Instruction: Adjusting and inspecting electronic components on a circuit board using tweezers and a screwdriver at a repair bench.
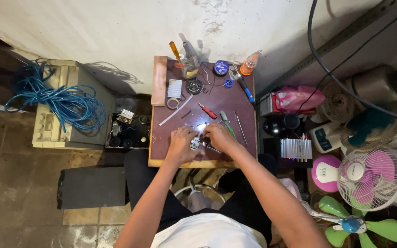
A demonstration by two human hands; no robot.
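Two hands meet over the near edge of the small brown desk (235, 103): the left hand (180, 146) and the right hand (218, 137) both close their grip on a small metal part (195, 143) between them. Just beyond lie a red-handled tool (207, 111) and a green-handled tool (226, 123). Farther, by the wall, stands an orange screwdriver (174, 49).

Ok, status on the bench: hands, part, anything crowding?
Left hand and right hand both on small metal part. Green-handled tool beside right hand; red-handled tool just beyond.
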